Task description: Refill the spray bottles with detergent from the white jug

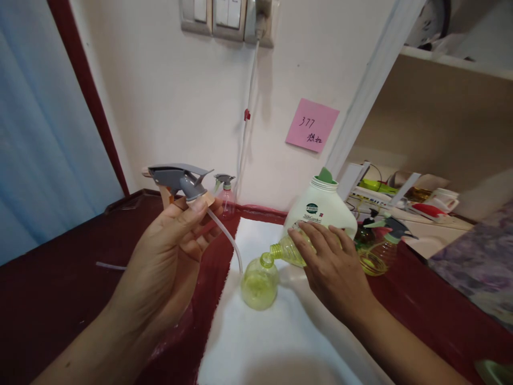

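Below my hands a white towel (276, 342) lies over dark red cloth (68, 289); just behind my right hand (332, 264) stands a white plastic jug (320, 206) with a green spout; that hand's fingers wrap a tilted yellow-green plastic bottle (290, 251), its neck touching the mouth of an upright yellow-green bottle (259, 283) on the towel; my left hand (168, 262) pinches a grey trigger sprayer head (178, 179) between thumb and fingers, its clear tube (226, 238) dangling.

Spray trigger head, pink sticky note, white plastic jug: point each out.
Spray trigger head (176, 180): head view, grey body.
Pink sticky note (311, 125): head view, centre.
White plastic jug (337, 207): head view, shoulder.
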Demonstrator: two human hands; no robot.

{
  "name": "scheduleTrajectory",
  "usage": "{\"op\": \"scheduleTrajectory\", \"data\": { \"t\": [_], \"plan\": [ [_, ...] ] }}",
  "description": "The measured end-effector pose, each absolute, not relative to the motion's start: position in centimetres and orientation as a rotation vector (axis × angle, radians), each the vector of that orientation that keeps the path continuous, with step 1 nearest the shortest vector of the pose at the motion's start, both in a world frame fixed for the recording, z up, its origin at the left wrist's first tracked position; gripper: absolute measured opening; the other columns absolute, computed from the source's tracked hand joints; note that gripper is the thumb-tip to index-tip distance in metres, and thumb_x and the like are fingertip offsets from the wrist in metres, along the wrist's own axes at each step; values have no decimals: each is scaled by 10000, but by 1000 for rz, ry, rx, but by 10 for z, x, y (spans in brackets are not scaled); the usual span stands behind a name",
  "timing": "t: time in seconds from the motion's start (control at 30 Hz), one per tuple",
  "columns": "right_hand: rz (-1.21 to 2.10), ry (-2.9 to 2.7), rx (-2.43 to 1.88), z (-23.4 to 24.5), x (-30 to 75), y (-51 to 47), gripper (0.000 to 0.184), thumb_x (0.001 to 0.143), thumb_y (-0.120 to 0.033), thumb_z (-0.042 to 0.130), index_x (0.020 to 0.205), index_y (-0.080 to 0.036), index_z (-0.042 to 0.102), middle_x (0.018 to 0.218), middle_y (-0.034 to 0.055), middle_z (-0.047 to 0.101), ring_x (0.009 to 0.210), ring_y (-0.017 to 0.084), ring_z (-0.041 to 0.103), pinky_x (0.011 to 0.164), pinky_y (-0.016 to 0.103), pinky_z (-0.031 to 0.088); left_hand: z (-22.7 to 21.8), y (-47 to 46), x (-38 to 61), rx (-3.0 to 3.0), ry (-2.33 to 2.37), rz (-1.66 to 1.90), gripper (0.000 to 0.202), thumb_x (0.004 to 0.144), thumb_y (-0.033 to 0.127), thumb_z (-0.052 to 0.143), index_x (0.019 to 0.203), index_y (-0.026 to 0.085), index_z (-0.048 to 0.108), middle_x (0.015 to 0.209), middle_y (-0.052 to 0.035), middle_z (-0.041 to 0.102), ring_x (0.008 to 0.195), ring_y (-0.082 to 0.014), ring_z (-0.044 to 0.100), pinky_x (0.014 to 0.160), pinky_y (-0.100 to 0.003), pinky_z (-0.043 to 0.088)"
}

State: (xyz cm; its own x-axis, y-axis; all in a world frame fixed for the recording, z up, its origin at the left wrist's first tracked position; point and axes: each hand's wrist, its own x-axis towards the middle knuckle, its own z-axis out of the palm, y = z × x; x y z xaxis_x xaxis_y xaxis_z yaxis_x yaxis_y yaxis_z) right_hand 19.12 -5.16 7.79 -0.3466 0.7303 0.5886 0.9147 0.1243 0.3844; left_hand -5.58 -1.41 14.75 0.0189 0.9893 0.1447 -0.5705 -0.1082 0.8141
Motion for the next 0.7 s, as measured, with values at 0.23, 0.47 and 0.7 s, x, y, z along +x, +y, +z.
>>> {"op": "scheduleTrajectory", "data": {
  "t": [0.23, 0.47, 0.7],
  "plan": [
    [-1074, -2147, -1620, 78, 192, -52, 523, 860, -44, 543, 1363, -181, 512, 1380, 143, 583, 1275, 304, 488, 1074, 504, 310, 147, -13, -56, 877, 623, 1478, 132, 823, 208, 737, 951, 191, 710, 991, -17, 689, 816, -123, 635, 677, -187, 570],
    [-1107, -2151, -1613, 79, 192, -52, 510, 882, -49, 522, 1373, -185, 502, 1385, 136, 582, 1284, 299, 484, 1080, 503, 311, 147, -14, -56, 893, 613, 1473, 109, 848, 211, 713, 954, 185, 712, 961, -17, 688, 850, -131, 642, 672, -187, 576],
    [-1130, -2144, -1598, 79, 191, -51, 476, 901, -59, 500, 1361, -180, 521, 1380, 140, 587, 1283, 303, 486, 1081, 508, 314, 145, -13, -56, 887, 609, 1476, 132, 832, 210, 732, 962, 188, 719, 1004, -22, 702, 853, -131, 646, 675, -185, 578]
  ]
}}
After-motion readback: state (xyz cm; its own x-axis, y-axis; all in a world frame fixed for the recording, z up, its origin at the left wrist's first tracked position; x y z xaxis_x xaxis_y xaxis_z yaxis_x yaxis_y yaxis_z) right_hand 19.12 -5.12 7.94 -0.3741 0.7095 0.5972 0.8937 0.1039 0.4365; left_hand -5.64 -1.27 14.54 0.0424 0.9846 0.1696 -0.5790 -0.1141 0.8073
